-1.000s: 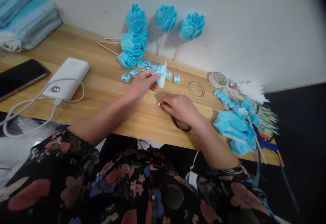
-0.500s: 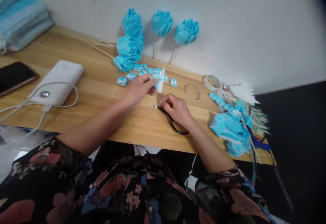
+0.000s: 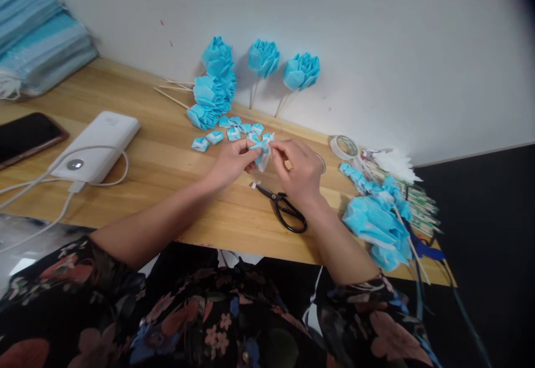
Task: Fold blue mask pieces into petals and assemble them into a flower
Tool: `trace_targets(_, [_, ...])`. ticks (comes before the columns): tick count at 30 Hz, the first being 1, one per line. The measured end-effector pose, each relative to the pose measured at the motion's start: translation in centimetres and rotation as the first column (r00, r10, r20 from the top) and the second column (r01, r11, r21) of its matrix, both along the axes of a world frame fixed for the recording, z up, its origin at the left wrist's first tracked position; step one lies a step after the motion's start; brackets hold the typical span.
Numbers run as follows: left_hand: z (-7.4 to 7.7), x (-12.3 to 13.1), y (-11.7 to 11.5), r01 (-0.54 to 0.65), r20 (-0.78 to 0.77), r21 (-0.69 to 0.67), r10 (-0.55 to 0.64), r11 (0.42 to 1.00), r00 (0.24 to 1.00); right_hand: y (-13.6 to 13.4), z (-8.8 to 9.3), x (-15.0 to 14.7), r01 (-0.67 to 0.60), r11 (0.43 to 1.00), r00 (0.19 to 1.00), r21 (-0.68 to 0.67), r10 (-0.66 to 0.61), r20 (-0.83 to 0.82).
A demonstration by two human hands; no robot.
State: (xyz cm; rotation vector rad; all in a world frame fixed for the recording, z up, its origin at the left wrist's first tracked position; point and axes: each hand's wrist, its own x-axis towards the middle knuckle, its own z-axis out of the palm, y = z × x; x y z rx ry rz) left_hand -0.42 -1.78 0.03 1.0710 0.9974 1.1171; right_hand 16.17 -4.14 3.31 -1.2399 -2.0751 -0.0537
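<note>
Now, from the head camera, both my hands meet over the middle of the bench (image 3: 167, 178), a little nearer its back edge than its front. My left hand (image 3: 232, 161) comes in from the left and my right hand (image 3: 298, 170) from the right, and between them I hold a blue folded piece (image 3: 262, 149), lifted just above the wood. The fingers (image 3: 251, 156) of my left hand are pressed together on its left side, and the fingers (image 3: 279, 148) of my right hand pinch its upper right edge, so both hands are closed on the same piece.

Just in front of my right hand, towards the front edge, black scissors (image 3: 282, 209) lie flat on the bench, untouched, tips pointing left. Behind my hands a cluster of small folded petals (image 3: 228, 131) lies loose, and beyond them finished blue flowers (image 3: 262, 58) on thin sticks lean against the wall along the back edge.

Towards the left end a white power bank (image 3: 98, 145) rests with a white cable (image 3: 62, 206) running off the front edge, and a dark phone (image 3: 25, 136) lies beside it. A stack of blue sheets (image 3: 37, 33) fills the back left corner. At the right end sit a tape roll (image 3: 343, 146) near the back edge and a heap of blue scraps (image 3: 378, 226) near the front right corner.
</note>
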Motion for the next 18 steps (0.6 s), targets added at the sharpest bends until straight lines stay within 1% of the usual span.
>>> trace_targets(5, [0.0, 0.1, 0.0, 0.015, 0.016, -0.025, -0.014, 1.0, 1.0, 0.4, -1.3, -0.3, 0.041, 0.991, 0.992, 0.126, -0.056, 0.115])
trace_targets(10, [0.1, 0.3, -0.1, 0.025, 0.047, -0.081, -0.021, 0.996, 0.999, 0.4, -1.7, 0.0, 0.05, 0.988, 0.985, 0.148, -0.073, 0.154])
trace_targets(15, [0.0, 0.3, -0.2, 0.017, 0.067, -0.091, -0.01, 0.996, 0.998, 0.3, -1.9, 0.1, 0.035, 0.989, 0.995, 0.145, -0.047, 0.082])
trace_targets(18, [0.5, 0.3, -0.3, 0.01, 0.087, -0.129, 0.001, 0.992, 0.996, 0.1, -1.8, 0.3, 0.062, 0.993, 0.997, 0.098, -0.057, -0.05])
